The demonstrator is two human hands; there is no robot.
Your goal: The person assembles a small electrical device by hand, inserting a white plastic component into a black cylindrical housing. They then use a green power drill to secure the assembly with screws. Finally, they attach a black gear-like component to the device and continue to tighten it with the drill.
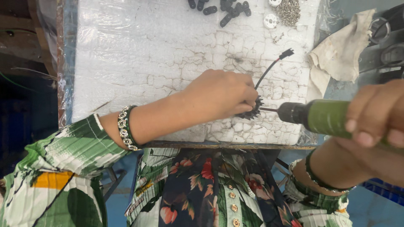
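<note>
My left hand (219, 98) is closed on a small black finned part (251, 112) with a black and red wire (269, 69) that ends in a black plug. It presses the part onto a white foam board (151, 54). My right hand (376, 113) grips a green electric screwdriver (320, 117). Its thin bit points left and touches the finned part.
Several small black plastic pieces (221, 7), round white discs (270, 20) and a heap of small metal screws (288, 10) lie at the board's far edge. A crumpled beige cloth (341, 50) lies right of the board. Dark metal equipment (387, 42) stands at the far right.
</note>
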